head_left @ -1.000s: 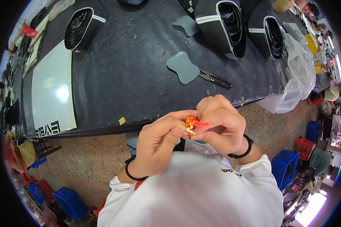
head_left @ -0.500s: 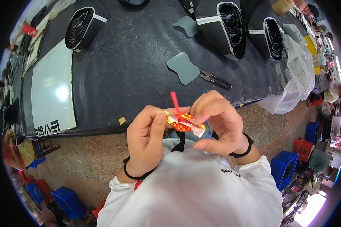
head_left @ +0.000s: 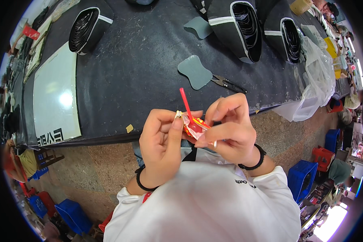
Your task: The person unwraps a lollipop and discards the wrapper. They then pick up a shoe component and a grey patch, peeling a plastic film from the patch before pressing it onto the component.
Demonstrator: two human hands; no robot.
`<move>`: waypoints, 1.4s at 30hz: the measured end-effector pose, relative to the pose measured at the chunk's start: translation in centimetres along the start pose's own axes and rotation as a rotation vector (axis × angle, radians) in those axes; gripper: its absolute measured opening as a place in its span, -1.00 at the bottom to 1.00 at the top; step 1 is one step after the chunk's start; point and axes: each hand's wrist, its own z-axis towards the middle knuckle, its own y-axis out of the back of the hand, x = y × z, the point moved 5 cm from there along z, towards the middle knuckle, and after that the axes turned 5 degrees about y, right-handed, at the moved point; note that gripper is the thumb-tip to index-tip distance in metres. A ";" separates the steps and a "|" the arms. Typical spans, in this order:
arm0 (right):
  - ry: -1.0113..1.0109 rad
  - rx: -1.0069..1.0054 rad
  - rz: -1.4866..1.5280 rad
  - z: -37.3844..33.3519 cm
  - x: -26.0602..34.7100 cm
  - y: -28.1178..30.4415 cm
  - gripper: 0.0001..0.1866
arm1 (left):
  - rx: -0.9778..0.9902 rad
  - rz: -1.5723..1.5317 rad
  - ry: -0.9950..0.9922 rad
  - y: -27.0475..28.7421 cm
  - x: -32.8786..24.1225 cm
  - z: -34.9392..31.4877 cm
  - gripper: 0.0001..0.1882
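Between my hands, at the table's near edge, is a lollipop (head_left: 185,102) with a red stick pointing up and away. Its wrapper (head_left: 198,123), red with yellow dots and pale inside, is spread partly open around the red candy. My left hand (head_left: 160,141) pinches the wrapper's left end between thumb and forefinger. On the other side, my right hand (head_left: 234,135) is closed with its thumb and fingertips on the wrapper's right edge. The fingers partly hide the candy.
On the dark table (head_left: 121,86) lie a grey four-lobed piece (head_left: 195,72), thread snips (head_left: 229,84) and another grey piece (head_left: 198,27). Stacks of black curved pieces (head_left: 246,32) stand farther back. A white board (head_left: 55,94) lies left, a clear plastic bag (head_left: 310,84) hangs right.
My right thumb and fingers have closed in on the wrapper's right side. My left hand has shifted slightly right. The wrapper has tilted and the stick's tip is farther away.
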 end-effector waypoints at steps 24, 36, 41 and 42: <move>-0.356 -0.100 0.308 1.7 -1.8 1.0 -0.65 | -0.044 0.355 -0.187 0.1 -0.4 0.9 -0.88; 0.001 -0.284 -0.238 1.3 0.3 1.3 -0.78 | -0.057 0.094 -0.304 0.1 -0.2 0.8 -0.66; 0.124 -0.236 -0.353 1.1 1.1 0.7 -0.77 | -0.130 0.186 -0.248 0.4 -0.1 0.6 -0.75; 0.128 -0.229 -0.373 1.1 1.2 0.7 -0.76 | -0.131 0.186 -0.250 0.4 -0.2 0.6 -0.75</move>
